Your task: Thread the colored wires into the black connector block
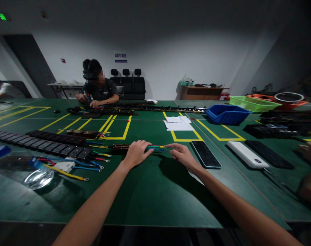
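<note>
A dark strip with copper-coloured bars (pixel 119 147) lies on the green table, and coloured wires (pixel 157 148) with ring ends run out of its right end. My left hand (pixel 138 153) rests over the strip where the wires begin, its fingers wrapped down on it. My right hand (pixel 181 154) is at the wire tips, index finger stretched toward the red wire's end; its other fingers are curled. Whether that fingertip touches the wire is too small to tell. To the left, a long row of black modules (pixel 52 146) ends in yellow, red and blue wires (pixel 88 167).
A phone (pixel 206 154), a white power bank (pixel 247 154) and a dark phone (pixel 269 154) lie right. Farther back are papers (pixel 179 126) and a blue bin (pixel 227 114). A clear container (pixel 22 174) stands left. A person (pixel 100 85) works opposite; another person's hand (pixel 310 152) shows right.
</note>
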`<action>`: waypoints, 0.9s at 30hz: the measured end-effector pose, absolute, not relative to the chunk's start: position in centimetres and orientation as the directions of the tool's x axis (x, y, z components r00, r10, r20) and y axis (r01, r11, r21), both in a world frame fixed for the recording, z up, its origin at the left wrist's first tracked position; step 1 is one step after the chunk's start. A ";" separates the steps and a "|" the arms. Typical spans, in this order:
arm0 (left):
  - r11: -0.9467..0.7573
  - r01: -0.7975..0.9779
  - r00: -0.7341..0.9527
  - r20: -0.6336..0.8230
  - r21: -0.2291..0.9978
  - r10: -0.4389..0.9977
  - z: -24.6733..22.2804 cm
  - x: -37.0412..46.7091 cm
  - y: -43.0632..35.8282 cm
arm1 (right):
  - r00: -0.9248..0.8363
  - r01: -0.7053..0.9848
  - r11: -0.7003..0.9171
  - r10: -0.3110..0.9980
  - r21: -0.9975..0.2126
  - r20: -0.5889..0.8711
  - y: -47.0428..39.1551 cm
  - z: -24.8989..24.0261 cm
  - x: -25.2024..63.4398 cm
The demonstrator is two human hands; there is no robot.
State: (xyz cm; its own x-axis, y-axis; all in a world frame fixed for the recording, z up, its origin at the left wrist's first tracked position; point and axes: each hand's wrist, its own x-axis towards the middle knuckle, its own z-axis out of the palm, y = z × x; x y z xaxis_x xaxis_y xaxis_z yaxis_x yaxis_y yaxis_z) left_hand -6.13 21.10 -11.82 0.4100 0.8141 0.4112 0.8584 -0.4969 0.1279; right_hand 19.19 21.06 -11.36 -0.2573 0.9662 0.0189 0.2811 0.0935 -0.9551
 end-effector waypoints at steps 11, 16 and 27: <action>-0.486 0.860 0.402 0.377 0.159 0.835 -11.6 -6.1 21.0 | -0.349 0.147 0.158 0.932 -0.976 0.098 20.4 -11.1 19.3; -0.479 0.867 0.397 0.392 0.136 0.830 -11.7 -6.2 21.1 | -0.342 0.153 0.167 0.934 -0.974 0.106 20.5 -11.1 19.3; -0.488 0.862 0.404 0.396 0.139 0.825 -11.6 -6.2 21.1 | -0.251 0.318 0.125 0.967 -0.940 0.044 21.8 -12.6 19.2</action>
